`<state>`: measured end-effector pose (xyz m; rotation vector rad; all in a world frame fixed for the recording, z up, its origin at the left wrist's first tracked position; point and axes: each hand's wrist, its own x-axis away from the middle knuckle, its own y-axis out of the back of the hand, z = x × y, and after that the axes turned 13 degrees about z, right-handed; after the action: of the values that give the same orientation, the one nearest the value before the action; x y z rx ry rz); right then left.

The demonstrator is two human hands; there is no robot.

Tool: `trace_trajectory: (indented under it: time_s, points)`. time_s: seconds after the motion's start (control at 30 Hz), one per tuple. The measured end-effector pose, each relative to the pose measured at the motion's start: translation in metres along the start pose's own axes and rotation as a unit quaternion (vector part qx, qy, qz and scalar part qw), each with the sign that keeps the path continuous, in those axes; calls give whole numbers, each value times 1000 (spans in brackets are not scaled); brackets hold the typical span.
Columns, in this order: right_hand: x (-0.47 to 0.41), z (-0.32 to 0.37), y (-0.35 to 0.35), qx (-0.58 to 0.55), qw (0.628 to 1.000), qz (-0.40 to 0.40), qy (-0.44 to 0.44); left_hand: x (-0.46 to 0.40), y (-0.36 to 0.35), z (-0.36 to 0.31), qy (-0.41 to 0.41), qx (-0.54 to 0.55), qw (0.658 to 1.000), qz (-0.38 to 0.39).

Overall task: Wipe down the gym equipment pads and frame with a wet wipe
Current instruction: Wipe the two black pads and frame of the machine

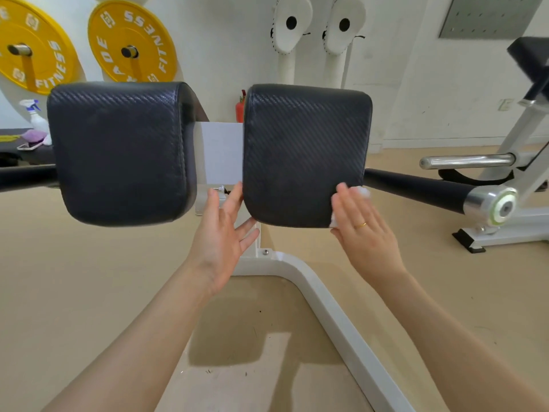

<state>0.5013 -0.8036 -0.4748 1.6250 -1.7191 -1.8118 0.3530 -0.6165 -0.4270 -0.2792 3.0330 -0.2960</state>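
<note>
White wipe point(364, 192) mostly hidden under right hand point(361, 224).

I had both bare forearms stretched forward and up from the bottom of the view. My left hand point(221, 233) was open, palm turned inward, fingers straight and spread. My right hand point(361, 224), a gold ring on one finger, lay flat with fingers extended, apparently pressing down; its fingertips were partly hidden.
</note>
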Motion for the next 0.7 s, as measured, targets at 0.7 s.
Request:
trace_trajectory:
  time_s: [0.7]
  points:
    - [-110,68,103,-463,864,-53,-192,-58,-6,-80,-73,-53,986,-138]
